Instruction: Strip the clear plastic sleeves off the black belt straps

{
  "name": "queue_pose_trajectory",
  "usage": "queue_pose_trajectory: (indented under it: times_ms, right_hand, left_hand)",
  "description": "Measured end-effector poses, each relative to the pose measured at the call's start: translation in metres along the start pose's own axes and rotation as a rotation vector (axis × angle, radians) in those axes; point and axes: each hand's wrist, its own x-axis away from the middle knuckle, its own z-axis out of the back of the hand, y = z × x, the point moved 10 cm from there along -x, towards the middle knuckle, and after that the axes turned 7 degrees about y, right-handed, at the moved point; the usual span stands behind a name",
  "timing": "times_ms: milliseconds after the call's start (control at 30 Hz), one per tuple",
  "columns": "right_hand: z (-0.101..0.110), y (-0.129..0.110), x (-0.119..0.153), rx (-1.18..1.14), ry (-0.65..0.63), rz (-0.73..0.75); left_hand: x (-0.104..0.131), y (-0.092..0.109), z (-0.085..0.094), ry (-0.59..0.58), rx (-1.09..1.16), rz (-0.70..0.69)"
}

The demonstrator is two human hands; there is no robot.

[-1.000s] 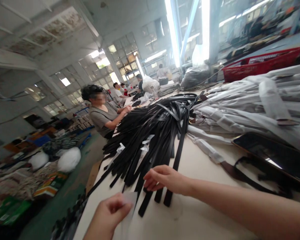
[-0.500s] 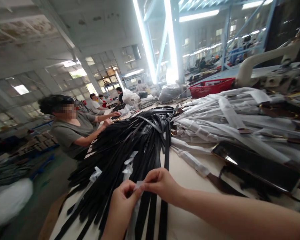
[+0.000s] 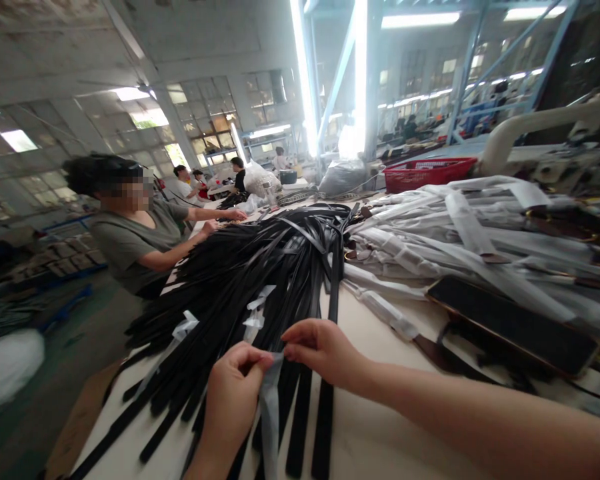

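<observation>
My left hand [image 3: 235,383] pinches the upper end of a thin whitish strip [image 3: 270,407], which hangs down toward the bottom edge of the view. Just right of the strip's top, my right hand [image 3: 323,350] has its thumb and fingertips curled close together; whether anything is between them is too small to tell. Beneath and beyond both hands, a large heap of black straps [image 3: 260,260] fans out over the pale table [image 3: 370,427]. Two crumpled whitish pieces, one [image 3: 254,320] near the middle and another [image 3: 184,327] farther left, lie on the straps.
White-wrapped straps [image 3: 430,233] are piled at the right, with a black phone [image 3: 513,323] before them. A red basket [image 3: 427,175] and a machine arm [image 3: 500,137] stand behind. At the left, a person [image 3: 135,240] in a grey shirt reaches over the heap's far side.
My hands have moved apart slightly, and the right one has come off the strip's top. More of the strip shows below my left hand. The view has shifted a little.
</observation>
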Motion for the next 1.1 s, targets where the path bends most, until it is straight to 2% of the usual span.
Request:
queue_pose_trajectory:
  times_ms: [100,133,200,300,400,567,633,733,833,933,1000,1033,1100]
  right_hand:
    - [0.027,-0.019,-0.019,0.463,0.086,0.24]
    - [0.032,-0.023,-0.024,0.581,0.078,0.311]
    - [0.03,-0.026,-0.029,0.709,-0.025,0.43]
    - [0.016,-0.023,-0.024,0.734,-0.264,0.542]
    - [0.0,-0.026,-0.011,0.641,-0.42,0.558]
    - [-0.048,-0.035,0.041,0.562,-0.751,0.644]
    - [-0.058,-0.033,0.054,0.653,-0.796,0.648]
    - [-0.056,-0.031,0.053,0.828,-0.762,0.633]
    - [-0.039,-0.039,0.039,0.872,-0.682,0.624]
    - [-0.008,-0.057,0.013,0.827,-0.392,0.602]
    - [0.01,-0.072,0.005,0.783,-0.199,0.648]
    - [0.013,-0.076,0.005,0.772,-0.152,0.684]
    - [0.01,-0.078,0.009,0.798,-0.137,0.723]
  left_hand:
    - [-0.001,-0.01,0.008,0.008,0.012,0.041]
    - [0.0,-0.013,0.01,0.002,0.033,0.063]
    - [0.0,-0.017,0.011,-0.01,0.082,0.105]
    - [0.002,-0.019,0.009,-0.032,0.149,0.147]
    - [0.003,-0.019,0.008,-0.031,0.192,0.144]
    - [0.003,-0.009,0.005,-0.039,0.133,0.057]
    - [0.003,-0.001,0.007,-0.018,0.076,-0.015]
    - [0.003,0.009,0.013,0.043,-0.023,-0.142]
    - [0.003,0.016,0.02,0.096,-0.139,-0.243]
    - [0.003,0.023,0.023,0.134,-0.23,-0.322]
    - [0.003,0.025,0.023,0.139,-0.252,-0.342]
    - [0.003,0.026,0.022,0.134,-0.253,-0.344]
    - [0.004,0.026,0.018,0.118,-0.249,-0.345]
